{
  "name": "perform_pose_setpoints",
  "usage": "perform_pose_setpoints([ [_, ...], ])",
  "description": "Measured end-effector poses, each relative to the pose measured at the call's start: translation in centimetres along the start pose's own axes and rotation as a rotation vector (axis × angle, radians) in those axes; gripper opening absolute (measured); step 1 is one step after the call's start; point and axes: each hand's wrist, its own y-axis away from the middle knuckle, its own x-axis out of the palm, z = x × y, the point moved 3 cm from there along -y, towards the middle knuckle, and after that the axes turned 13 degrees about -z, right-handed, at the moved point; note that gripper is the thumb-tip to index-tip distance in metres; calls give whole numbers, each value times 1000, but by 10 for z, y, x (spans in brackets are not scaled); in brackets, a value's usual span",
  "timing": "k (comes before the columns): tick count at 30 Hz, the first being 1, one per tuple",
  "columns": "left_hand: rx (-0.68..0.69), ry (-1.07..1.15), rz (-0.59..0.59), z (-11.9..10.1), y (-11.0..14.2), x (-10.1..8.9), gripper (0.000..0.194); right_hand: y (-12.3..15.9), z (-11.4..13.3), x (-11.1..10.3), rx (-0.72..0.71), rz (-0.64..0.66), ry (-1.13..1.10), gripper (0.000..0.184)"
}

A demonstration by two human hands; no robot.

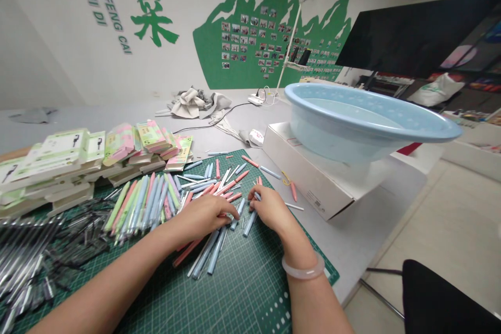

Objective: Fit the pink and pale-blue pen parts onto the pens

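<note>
— Gauging the blue barrel by the right hand: where, how to grip?
— Lies on the green cutting mat. Probably light, stiff, slick; best pinched mid-length.
— Fingers?
— Curled, right and left hand alike; cannot tell whether clamped or merely touching.
— Room?
— Open nearward; crowded leftward by pastel pens, bounded rightward by mat edge, then white box.

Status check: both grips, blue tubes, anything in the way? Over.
Left grip at a blue tube, hold unclear. Right grip by another blue tube, hold unclear. Loose coral pieces beyond, possibly in the way.
</note>
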Motion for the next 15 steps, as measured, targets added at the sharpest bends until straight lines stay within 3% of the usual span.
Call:
perform_pose_setpoints([
  [9,-182,-136,-113,22,7,-29,21,-2,0,-2,-9,-29,39,19],
  [15,-161,-41,-13,18,24,-30,23,6,14,3,-79,27,-58,23],
])
